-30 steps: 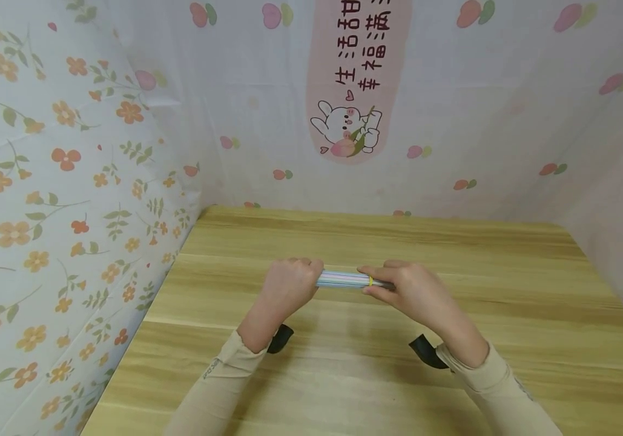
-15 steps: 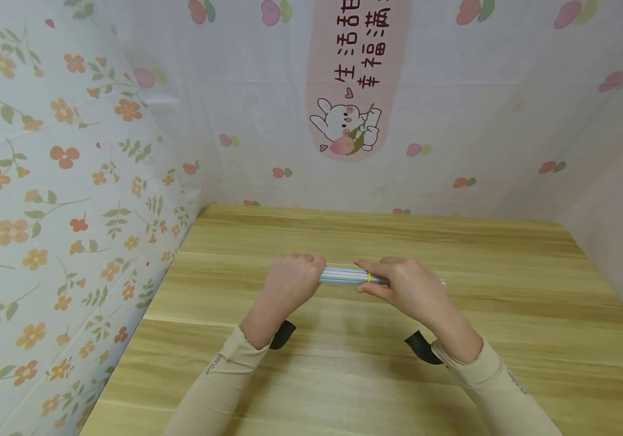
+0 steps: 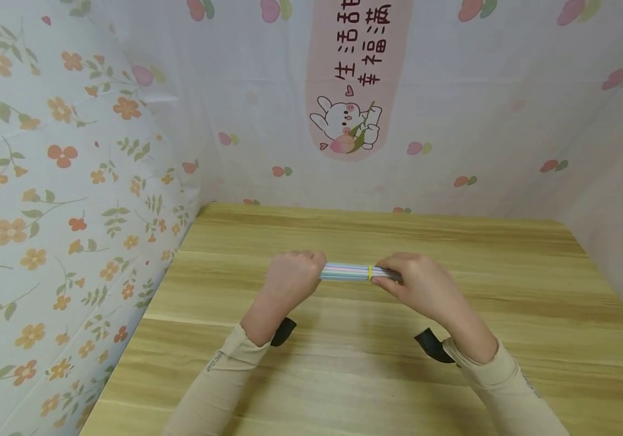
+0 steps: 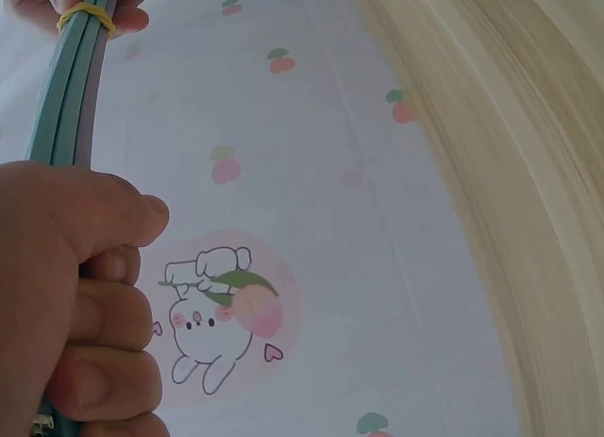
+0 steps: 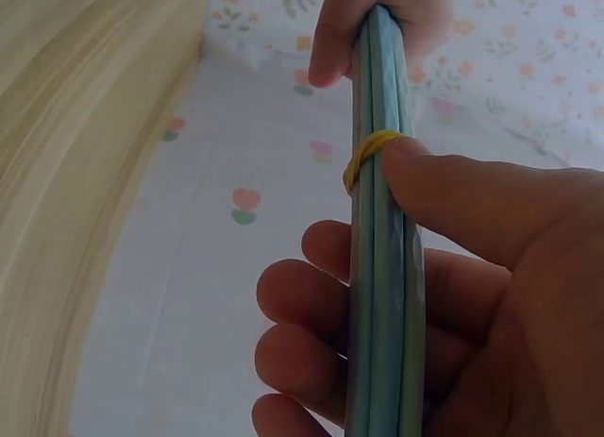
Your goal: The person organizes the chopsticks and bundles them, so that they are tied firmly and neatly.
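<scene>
A bundle of slim pastel sticks (image 3: 344,272), seemingly pencils, is held level above the table. In the head view my left hand (image 3: 293,277) grips its left part, and the left wrist view shows curled fingers (image 4: 106,314) wrapped round it. A yellow rubber band (image 3: 370,272) encircles the bundle near my right hand (image 3: 422,284). That hand pinches the sticks, its thumb (image 5: 472,196) touching the edge of the band in the right wrist view and its other fingers curled behind. Both ends of the bundle are largely hidden by the hands.
The wooden table (image 3: 333,369) spreads beneath both hands. A white cloth with printed fruit and a rabbit (image 3: 346,124) hangs behind it, and a flowered cloth (image 3: 66,242) covers the left side. Black straps (image 3: 434,346) stick out at the wrists.
My right hand has shifted right along the bundle, from spanning the rubber band to just right of it. My left hand keeps its grip and has risen slightly in the view.
</scene>
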Demonstrator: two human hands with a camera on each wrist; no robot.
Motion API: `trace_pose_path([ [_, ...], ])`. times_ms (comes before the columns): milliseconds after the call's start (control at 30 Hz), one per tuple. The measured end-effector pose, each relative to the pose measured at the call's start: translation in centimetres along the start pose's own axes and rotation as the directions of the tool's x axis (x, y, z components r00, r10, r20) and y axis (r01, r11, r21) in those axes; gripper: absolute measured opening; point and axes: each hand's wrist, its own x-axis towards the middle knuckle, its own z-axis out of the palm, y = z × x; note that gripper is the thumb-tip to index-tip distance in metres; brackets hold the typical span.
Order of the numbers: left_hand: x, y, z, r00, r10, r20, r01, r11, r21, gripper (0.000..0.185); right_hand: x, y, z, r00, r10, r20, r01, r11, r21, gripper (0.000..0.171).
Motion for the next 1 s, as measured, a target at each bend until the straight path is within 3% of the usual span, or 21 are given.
trace_pose_path([
  [200, 0.2, 0.2, 0.1, 1.0, 0.0, -0.025, 0.0, 1.0, -0.001, 0.045, 0.2, 0.0, -0.1, 0.999, -0.008, 0.035, 0.007, 1.0, 0.019, 0.014],
  [467, 0.4, 0.4, 0.1, 1.0, -0.001, -0.017, 0.001, 1.0, -0.011, 0.045, 0.7, 0.2, -0.1, 0.992, -0.113, 0.053, 0.111, 0.993, 0.041, 0.015],
  [733, 0.3, 0.3, 0.1, 1.0, -0.002, -0.007, 0.002, 1.0, 0.006, 0.043, 1.0, 0.3, 0.2, 0.994, -0.091, 0.052, 0.085, 0.991, 0.104, 0.025],
  [1000, 0.2, 0.3, 0.1, 0.999, -0.004, 0.036, 0.003, 0.999, 0.035, 0.025, 1.2, 0.0, 0.5, 0.996, -0.08, 0.036, 0.076, 0.992, 0.101, 0.034],
])
